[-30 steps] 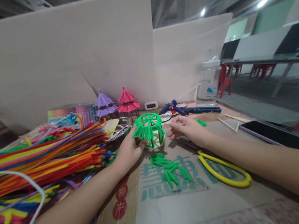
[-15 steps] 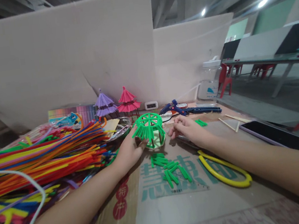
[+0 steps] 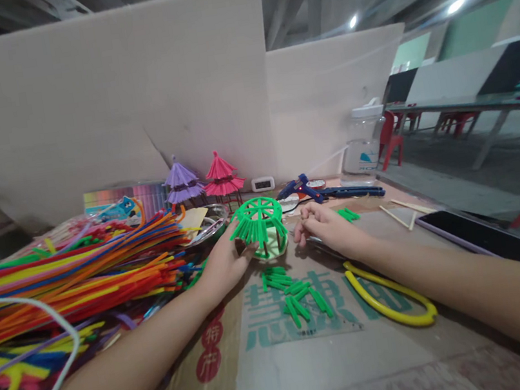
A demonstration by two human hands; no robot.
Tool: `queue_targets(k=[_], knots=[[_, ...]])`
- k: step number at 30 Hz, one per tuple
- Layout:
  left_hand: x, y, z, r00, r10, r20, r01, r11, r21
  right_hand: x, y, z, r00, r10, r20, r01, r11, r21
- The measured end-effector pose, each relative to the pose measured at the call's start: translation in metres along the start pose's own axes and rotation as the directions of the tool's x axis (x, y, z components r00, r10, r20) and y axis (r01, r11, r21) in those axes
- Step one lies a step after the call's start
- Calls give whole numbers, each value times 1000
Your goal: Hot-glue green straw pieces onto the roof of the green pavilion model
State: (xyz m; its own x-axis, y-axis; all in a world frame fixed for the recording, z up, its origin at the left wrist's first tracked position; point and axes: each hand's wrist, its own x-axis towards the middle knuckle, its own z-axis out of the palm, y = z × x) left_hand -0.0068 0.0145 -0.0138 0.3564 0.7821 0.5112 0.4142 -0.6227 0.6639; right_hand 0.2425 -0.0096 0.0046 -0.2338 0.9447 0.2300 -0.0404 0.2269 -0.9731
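Note:
My left hand point(image 3: 225, 260) is closed around the left side of a small green model pavilion point(image 3: 258, 224), whose spoked ring roof is edged with short fuzzy strips above a pale base. My right hand point(image 3: 320, 228) hovers just to its right with curled fingers pinched together; whatever they hold is too small or hidden to name. Below the pavilion lie several short green pipe-cleaner pieces point(image 3: 298, 290). Under my right wrist rests a tool with yellow handles point(image 3: 393, 302), its grey metal part mostly covered by the hand.
Bundles of coloured pipe cleaners point(image 3: 80, 267) fill the left. Behind stand purple point(image 3: 182, 182) and pink point(image 3: 222, 174) model pavilions and a small clock point(image 3: 263, 184). A blue glue gun point(image 3: 302, 187), clear bottle point(image 3: 364, 143), wooden sticks point(image 3: 402, 215) and a phone point(image 3: 471, 235) lie right.

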Motion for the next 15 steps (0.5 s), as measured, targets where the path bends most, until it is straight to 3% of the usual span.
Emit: queue_targets(k=[10, 15], knots=[[0, -1, 0, 998, 31, 52, -33, 999, 30, -1, -5, 0, 999, -28, -20, 28, 999, 17], [0, 0, 0, 1000, 16, 26, -18, 998, 56, 1, 0, -3, 1000, -19, -4, 19, 999, 50]])
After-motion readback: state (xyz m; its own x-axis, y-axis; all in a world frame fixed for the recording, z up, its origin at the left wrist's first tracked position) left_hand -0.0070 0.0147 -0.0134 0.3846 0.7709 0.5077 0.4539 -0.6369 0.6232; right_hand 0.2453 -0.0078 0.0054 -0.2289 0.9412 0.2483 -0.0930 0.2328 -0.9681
